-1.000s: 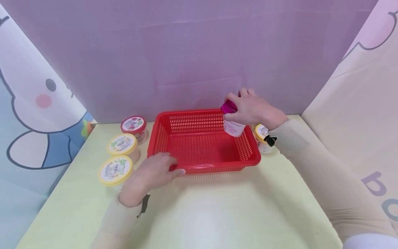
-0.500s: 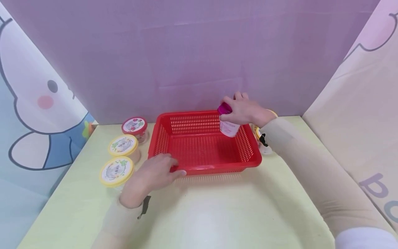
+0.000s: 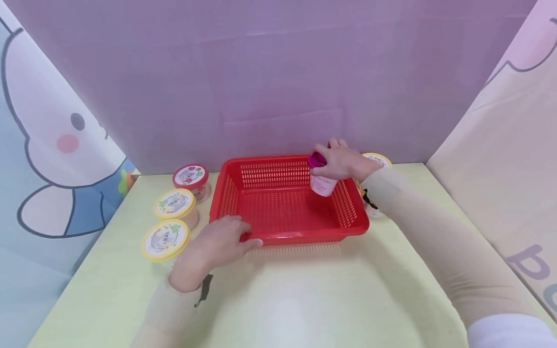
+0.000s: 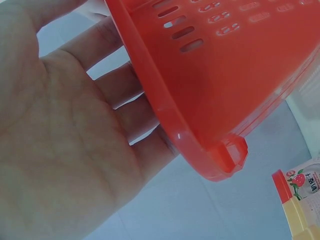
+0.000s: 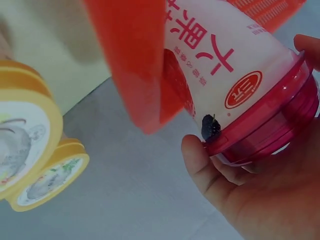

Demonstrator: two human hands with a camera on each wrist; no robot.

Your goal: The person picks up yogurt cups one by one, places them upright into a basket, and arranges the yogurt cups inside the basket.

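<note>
My right hand [image 3: 341, 163] grips a white yogurt cup [image 3: 323, 184] by its magenta lid [image 5: 275, 122]. The cup is slightly tilted and hangs inside the right rear part of a red plastic basket [image 3: 289, 236]; whether its base touches the floor is unclear. Red lettering and a dark berry show on the cup in the right wrist view. My left hand [image 3: 224, 240] holds the basket's front left rim [image 4: 165, 107], thumb along the outside. Its fingertips are hidden behind the rim in the left wrist view.
Left of the basket stand a red-lidded tub [image 3: 191, 178] and two yellow-lidded tubs [image 3: 175, 203]. More yellow-lidded tubs [image 3: 377, 158] stand to the right, partly hidden by my right arm. A purple cloth wall [image 3: 278, 87] rises behind the pale table [image 3: 278, 295].
My right hand has lowered the yogurt cup a little deeper into the basket. My left hand stays on the rim, and the head view has shifted slightly.
</note>
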